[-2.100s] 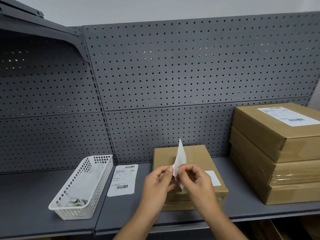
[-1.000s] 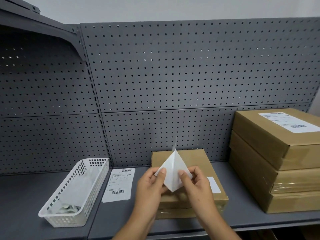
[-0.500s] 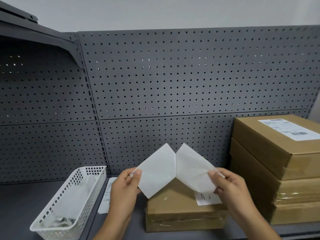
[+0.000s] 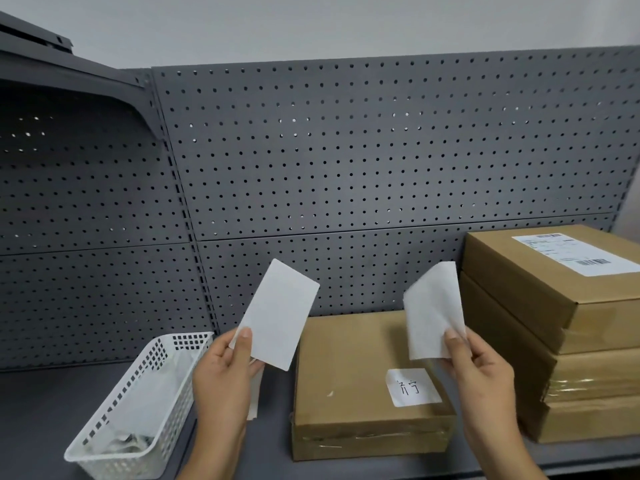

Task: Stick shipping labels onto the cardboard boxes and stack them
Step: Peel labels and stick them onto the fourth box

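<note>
The left hand (image 4: 221, 386) pinches the lower corner of a stiff sheet (image 4: 280, 313) between thumb and curled fingers. The sheet stands up tilted to the right, its blank white face toward the camera. The right hand (image 4: 481, 375) pinches the lower edge of a thin sheet (image 4: 433, 313) the same way; this one is white too, and slightly wavy. The two sheets are held well apart, and I cannot tell which is the label and which the backing.

Below and between the hands a flat box (image 4: 346, 375) lies on the shelf (image 4: 45, 410), with a small handwritten tag (image 4: 412, 388) on its top under the right hand. A paper (image 4: 253, 396) shows just behind the left hand, mostly hidden by it. Left of that hand sits a white basket (image 4: 114, 441) holding scraps. Right of the right hand is a stack of boxes (image 4: 554, 341); its top box carries a printed label (image 4: 575, 252). A grey pegboard (image 4: 346, 150) rises behind everything.
</note>
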